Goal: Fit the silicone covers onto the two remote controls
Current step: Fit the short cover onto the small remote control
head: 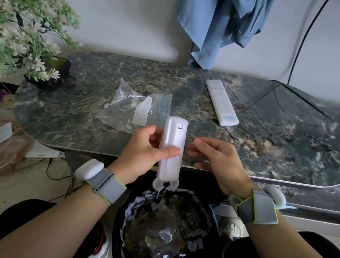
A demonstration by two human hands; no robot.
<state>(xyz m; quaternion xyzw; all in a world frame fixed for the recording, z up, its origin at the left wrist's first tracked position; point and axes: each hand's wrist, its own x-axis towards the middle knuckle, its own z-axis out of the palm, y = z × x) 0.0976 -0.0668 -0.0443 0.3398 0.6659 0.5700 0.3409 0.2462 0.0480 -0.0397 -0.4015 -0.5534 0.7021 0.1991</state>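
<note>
Remote control (174,138) in its silicone cover (165,183) is gripped upright by the left hand (148,145) over the counter's (274,146) near edge; the right hand (219,162) is held slack and empty beside it. A second covered remote (222,102) is laid toward the far edge. Fitting is judged nearly done: seating is to be checked, with set-down room at the near-right corner.

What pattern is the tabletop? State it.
Tabletop: dark green marble, tan veins; head view.

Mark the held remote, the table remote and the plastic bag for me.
held remote (175,134), head view, upper middle of its covered body.
table remote (221,102), head view, middle of its face.
plastic bag (123,107), head view, clear middle panel.
</note>
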